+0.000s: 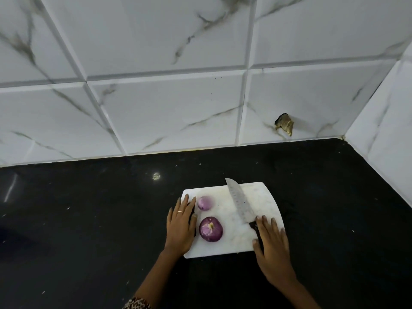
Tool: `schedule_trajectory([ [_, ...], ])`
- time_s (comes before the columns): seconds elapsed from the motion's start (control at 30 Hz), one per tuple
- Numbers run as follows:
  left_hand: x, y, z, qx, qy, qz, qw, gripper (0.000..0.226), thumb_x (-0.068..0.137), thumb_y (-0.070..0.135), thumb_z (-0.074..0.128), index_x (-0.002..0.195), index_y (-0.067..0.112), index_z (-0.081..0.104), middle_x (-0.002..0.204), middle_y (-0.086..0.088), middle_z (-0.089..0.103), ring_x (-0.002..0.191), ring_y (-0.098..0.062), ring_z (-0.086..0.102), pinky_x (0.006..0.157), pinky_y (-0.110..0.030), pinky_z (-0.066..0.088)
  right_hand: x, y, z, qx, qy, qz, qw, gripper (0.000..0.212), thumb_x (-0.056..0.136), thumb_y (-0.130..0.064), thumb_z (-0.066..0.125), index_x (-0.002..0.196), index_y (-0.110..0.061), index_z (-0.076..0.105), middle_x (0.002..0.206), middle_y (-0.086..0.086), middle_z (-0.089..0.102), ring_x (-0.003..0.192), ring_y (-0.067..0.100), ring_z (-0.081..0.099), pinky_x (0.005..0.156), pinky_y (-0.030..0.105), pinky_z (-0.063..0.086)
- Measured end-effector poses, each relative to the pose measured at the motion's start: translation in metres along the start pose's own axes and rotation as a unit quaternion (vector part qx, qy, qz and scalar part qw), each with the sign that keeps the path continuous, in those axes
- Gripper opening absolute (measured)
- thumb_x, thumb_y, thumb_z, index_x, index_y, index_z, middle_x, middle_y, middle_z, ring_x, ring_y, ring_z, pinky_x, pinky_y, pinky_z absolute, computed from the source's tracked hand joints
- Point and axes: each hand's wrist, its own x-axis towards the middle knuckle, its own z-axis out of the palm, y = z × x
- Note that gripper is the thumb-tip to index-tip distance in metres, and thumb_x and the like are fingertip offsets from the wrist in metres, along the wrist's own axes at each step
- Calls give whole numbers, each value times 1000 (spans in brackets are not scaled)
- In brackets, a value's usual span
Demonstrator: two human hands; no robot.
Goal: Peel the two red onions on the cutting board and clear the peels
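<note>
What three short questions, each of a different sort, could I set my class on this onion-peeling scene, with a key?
1. True or false: the knife lies on the cutting board.
2. Multiple choice: where does the left hand rest? A) on an onion B) at the board's left edge C) on the knife blade
3. Fill in: the right hand rests on the knife's ____.

Key
1. True.
2. B. It touches neither the far onion nor the near onion.
3. Handle; its fingers lie flat over it.
</note>
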Motion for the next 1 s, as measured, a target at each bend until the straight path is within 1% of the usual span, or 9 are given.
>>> schedule_trajectory([
  [0.1,-6,-8,10,72,-20,20,997,74,87,60,-6,150,27,16,153,12,1,146,-14,-1,115,-31,-13,1,-8,7,-16,-11,4,1000,69,83,-43,7,147,-19,17,154,-7,18,142,16,0,112,37,-14],
  [0.17,-8,-8,7,126,-31,22,991,70,96,54,-7,148,24,28,154,4,20,144,-20,17,115,-34,-9,5,-17,11,-29,-27,11,999,69,83,-43,10,147,-20,20,151,-10,21,142,17,4,110,41,-12],
  [0.23,-8,-6,5,158,-43,7,987,62,102,44,3,140,22,46,146,-2,44,134,-25,41,113,-39,-1,7,-27,12,-48,-42,20,998,63,83,-37,24,142,-15,36,143,-5,43,140,19,23,107,46,4],
  [0.33,-7,-6,4,164,-51,1,985,59,103,40,6,138,22,50,142,-3,51,130,-27,49,112,-43,4,2,-41,18,-72,-18,26,997,53,80,-30,35,128,-12,51,127,2,61,129,20,39,99,49,17],
  [0.63,-8,-7,7,169,-43,-5,985,61,103,40,5,137,21,51,141,-5,52,129,-29,50,112,-42,2,-6,-56,20,-49,-26,57,997,53,81,-31,35,124,-12,57,129,2,60,128,20,39,108,42,1],
  [0.73,-9,-9,8,157,-40,5,987,62,102,43,3,141,21,45,147,-3,41,135,-27,37,113,-40,-2,-7,-55,22,-46,-52,68,995,54,81,-33,34,126,-12,57,130,1,59,130,19,34,109,41,-1],
  [0.87,-8,-7,8,124,-28,4,992,70,93,49,-5,148,26,32,156,2,24,144,-16,9,114,-36,-10,-2,-53,12,-24,-64,66,996,69,87,-48,8,148,-19,22,154,-11,18,144,10,-2,111,40,-14],
  [0.93,-7,-5,4,70,1,-16,997,77,85,50,-4,147,26,35,157,4,24,147,-13,10,113,-35,-15,4,-53,0,46,-99,89,990,54,99,-43,19,149,-21,18,155,-13,13,144,8,-4,114,41,-8],
  [1.0,-7,1,-5,26,58,-41,997,74,85,49,1,138,26,48,149,4,42,141,-13,32,115,-35,-8,6,-53,-14,167,-25,106,980,42,100,-24,39,141,-15,39,149,-5,34,143,12,18,115,36,9],
])
